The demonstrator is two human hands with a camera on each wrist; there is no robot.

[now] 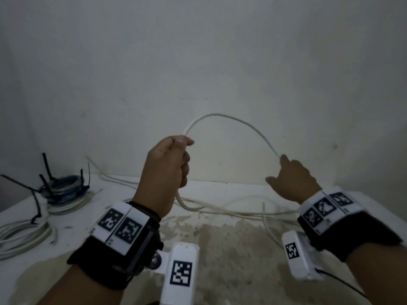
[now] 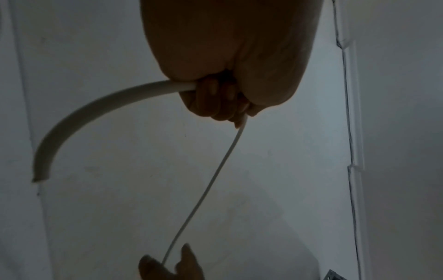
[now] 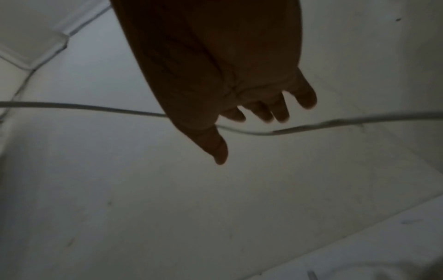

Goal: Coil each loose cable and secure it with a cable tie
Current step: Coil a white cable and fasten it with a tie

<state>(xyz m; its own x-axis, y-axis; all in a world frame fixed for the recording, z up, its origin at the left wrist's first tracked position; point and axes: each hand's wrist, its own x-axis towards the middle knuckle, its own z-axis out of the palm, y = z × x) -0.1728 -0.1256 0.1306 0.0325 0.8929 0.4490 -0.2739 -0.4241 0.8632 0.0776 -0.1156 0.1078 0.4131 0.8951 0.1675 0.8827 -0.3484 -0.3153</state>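
Note:
A loose white cable (image 1: 220, 115) arches in the air between my two hands, in front of the wall. My left hand (image 1: 184, 159) is raised in a fist and grips the cable, which leaves the top of the fist. In the left wrist view a short tail (image 2: 79, 113) curves out of the left hand (image 2: 223, 98) to a cut end. My right hand (image 1: 277, 170) is at the arch's other end with fingers straight and spread. In the right wrist view the cable (image 3: 335, 121) runs through the gap between thumb and fingers of my right hand (image 3: 249, 136). More of this cable (image 1: 242, 213) trails on the table.
At the table's left a blue and grey coil (image 1: 63, 186) sits tied with black cable ties (image 1: 47, 166) sticking up. A white coil (image 1: 22, 236) lies in front of it. The white table (image 1: 220, 249) is stained in the middle and meets the wall behind.

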